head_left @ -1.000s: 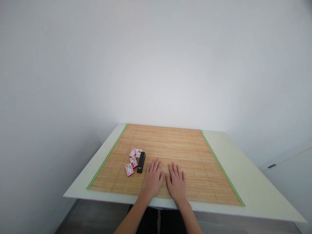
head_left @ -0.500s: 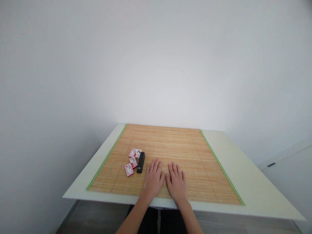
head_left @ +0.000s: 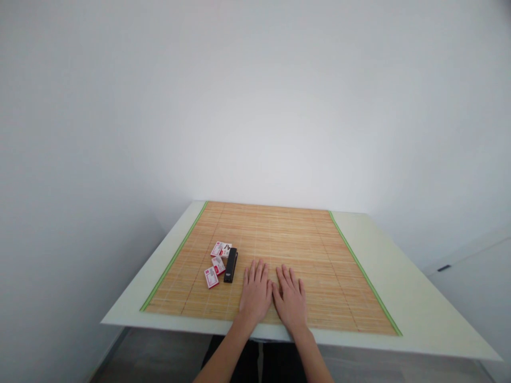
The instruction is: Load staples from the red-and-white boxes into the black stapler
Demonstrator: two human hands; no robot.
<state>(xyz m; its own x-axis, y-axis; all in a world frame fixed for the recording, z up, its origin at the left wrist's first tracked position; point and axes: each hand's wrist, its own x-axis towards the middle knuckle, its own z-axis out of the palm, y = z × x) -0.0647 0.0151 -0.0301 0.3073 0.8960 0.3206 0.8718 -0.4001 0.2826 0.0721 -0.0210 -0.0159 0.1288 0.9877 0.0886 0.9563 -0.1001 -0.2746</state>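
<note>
My left hand (head_left: 255, 291) lies flat, palm down, on a bamboo mat (head_left: 275, 234) near its front edge, fingers stretched forward. Beside it my right hand (head_left: 290, 299) rests the same way, and both are without anything in them. Their thumbs come close together in the middle. A black stapler (head_left: 230, 265) lies just left of my left hand, pointing away from me. Against and around its left side are several small red-and-white boxes: one at the front (head_left: 211, 277), one in the middle (head_left: 218, 264), others at the back (head_left: 221, 249).
Green strips edge the mat left and right. Under it stands a white table (head_left: 403, 298), its border showing on both sides. A white wall (head_left: 263, 106) rises behind the table. My dark-clothed legs (head_left: 279, 361) are below the front edge.
My left hand has shifted slightly to the right, closer to my right hand. The right hand, stapler and boxes lie as before.
</note>
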